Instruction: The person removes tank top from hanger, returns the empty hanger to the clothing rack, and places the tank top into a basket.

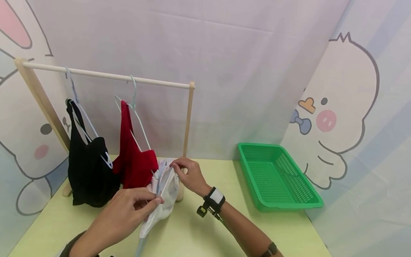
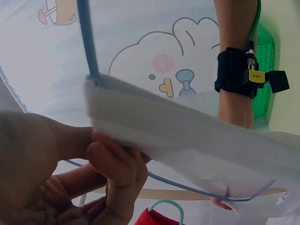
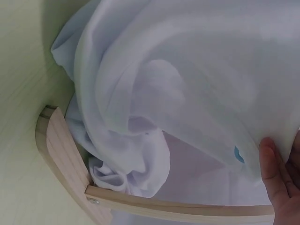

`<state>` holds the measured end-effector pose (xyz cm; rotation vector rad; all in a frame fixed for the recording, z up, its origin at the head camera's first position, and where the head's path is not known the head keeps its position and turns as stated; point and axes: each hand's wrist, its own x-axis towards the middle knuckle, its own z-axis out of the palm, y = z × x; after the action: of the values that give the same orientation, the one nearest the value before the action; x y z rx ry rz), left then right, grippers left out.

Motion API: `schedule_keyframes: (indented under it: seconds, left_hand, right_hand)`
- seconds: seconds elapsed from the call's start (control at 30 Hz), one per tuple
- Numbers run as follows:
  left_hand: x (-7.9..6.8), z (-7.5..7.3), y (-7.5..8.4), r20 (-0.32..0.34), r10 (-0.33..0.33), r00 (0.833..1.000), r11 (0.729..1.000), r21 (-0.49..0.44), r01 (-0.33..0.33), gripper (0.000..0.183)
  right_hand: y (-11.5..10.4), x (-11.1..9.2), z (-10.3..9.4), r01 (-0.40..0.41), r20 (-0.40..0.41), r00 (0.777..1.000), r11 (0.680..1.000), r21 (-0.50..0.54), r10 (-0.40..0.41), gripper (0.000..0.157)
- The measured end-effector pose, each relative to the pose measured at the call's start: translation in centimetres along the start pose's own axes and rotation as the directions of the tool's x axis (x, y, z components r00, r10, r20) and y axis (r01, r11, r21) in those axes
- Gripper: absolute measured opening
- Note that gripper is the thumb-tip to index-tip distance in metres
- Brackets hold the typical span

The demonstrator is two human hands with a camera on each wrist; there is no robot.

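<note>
A white garment [image 1: 168,203] hangs between my two hands, over the table, with a light blue hanger [image 1: 140,246] partly inside it. My left hand [image 1: 128,207] pinches the garment and hanger at the near end, thumb against the fingers. My right hand [image 1: 191,175] pinches the cloth at the far end. In the left wrist view, the blue hanger [image 2: 88,42] comes out of the cloth's edge and its lower bar runs beneath. The right wrist view shows the white cloth [image 3: 197,61] drooping in folds, with my fingers [image 3: 269,164] at its edge.
A wooden rack [image 1: 109,75] stands at the left, holding a black top [image 1: 86,175] and a red top [image 1: 136,164] on hangers. The red top is close beside the white garment. At the right sits a green basket [image 1: 290,206] on the yellow table [image 1: 221,182].
</note>
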<state>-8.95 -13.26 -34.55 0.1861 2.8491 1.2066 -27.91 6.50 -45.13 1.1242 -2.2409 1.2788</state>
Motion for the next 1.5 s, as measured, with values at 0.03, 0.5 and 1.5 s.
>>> schedule_keyframes:
  seconds: [0.03, 0.5, 1.5]
  left_hand:
    - [-0.1, 0.0, 0.1, 0.004, -0.016, 1.0, 1.0, -0.002, 0.016, 0.027]
    - [-0.3, -0.8, -0.5, 0.046, 0.07, 0.996, 0.997, -0.036, -0.068, 0.023]
    - [-0.7, -1.2, -1.2, 0.104, 0.063, 0.993, 0.981, -0.188, -0.043, 0.022]
  right_hand:
    - [0.1, 0.0, 0.0, 0.002, -0.011, 1.0, 1.0, -0.014, -0.002, 0.012]
    - [1.0, -0.2, -0.3, 0.026, -0.026, 0.999, 0.997, -0.077, -0.028, 0.012]
    - [2.2, -0.6, -0.1, -0.105, -0.066, 0.992, 0.994, -0.016, 0.104, 0.008]
